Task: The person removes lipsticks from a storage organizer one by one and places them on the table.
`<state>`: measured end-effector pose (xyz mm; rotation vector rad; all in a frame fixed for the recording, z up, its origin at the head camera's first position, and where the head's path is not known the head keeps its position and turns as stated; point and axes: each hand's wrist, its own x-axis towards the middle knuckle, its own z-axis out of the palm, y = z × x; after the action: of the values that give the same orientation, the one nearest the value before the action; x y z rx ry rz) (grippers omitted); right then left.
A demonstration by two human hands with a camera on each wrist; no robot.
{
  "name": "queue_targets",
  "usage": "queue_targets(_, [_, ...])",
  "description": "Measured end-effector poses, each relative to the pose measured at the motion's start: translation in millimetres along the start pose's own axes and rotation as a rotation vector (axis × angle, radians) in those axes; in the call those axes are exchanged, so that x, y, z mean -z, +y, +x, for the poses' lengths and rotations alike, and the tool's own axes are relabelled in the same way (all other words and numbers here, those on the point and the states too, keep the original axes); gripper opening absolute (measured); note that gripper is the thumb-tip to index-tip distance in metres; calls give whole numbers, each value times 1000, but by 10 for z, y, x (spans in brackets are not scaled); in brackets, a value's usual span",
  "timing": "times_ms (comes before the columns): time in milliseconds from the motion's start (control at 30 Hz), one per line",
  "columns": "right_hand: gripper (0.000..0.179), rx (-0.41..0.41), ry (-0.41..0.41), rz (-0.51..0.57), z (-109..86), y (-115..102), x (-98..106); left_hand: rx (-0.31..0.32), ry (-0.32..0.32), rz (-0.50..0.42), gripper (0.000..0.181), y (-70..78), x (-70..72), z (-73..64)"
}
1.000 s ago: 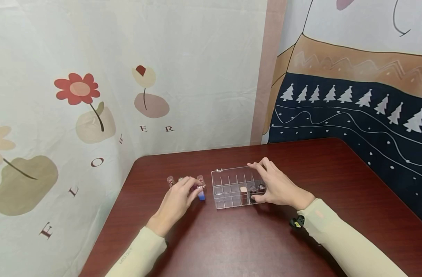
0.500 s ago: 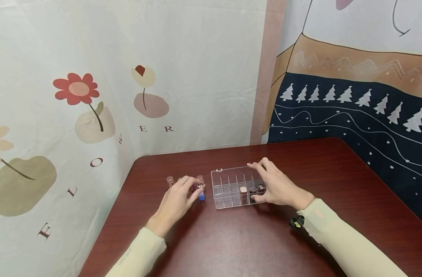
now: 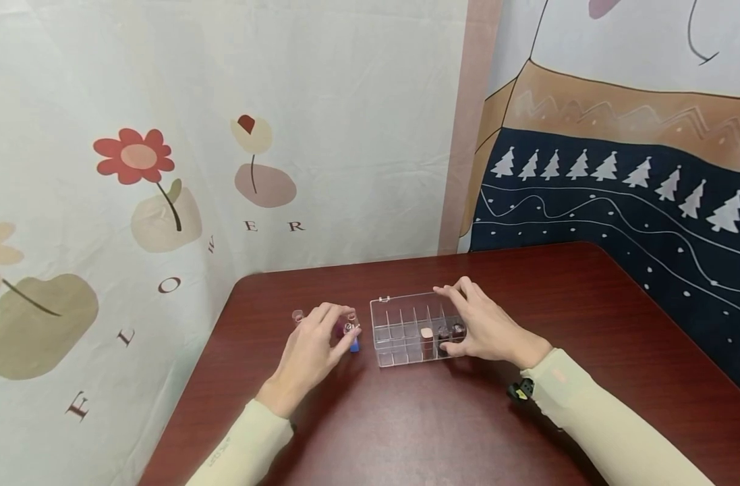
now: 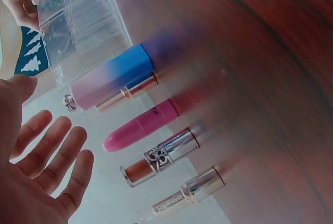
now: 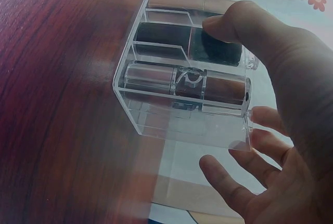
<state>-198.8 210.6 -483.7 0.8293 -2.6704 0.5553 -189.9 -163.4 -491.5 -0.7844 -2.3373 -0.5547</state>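
My left hand [image 3: 309,347] hovers over a row of upright lip-product tubes, fingers spread and apart from them in the left wrist view. The row has a blue-and-pink tube [image 4: 112,76], a slim rose-gold tube [image 4: 139,86], a pink tube [image 4: 140,129], a brown lip gloss with a silver cap [image 4: 151,164], and a clear-and-gold tube [image 4: 203,183]. My right hand [image 3: 488,327] holds the right end of a clear compartment box [image 3: 396,361]. Its thumb lies against a dark tube [image 5: 164,34]; the other fingers reach behind. A beige tube [image 5: 177,0] and another gloss [image 5: 223,91] stand inside.
The box's hinged clear lid [image 3: 396,305] stands up at the back. Dark red wooden table [image 3: 406,425] spreads in front of both hands. A flower-printed curtain [image 3: 357,135] and a dark blue tree-patterned cloth [image 3: 558,202] hang behind it.
The left hand's fingers have spread a little wider and its thumb has shifted slightly rightward over the blue-and-pink tube. The right hand and box have stayed put.
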Motion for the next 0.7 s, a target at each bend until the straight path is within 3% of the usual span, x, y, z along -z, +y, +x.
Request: queue_targets(700, [108, 1, -18, -6, 22, 7, 28, -54, -34, -10, 62, 216, -115, 117])
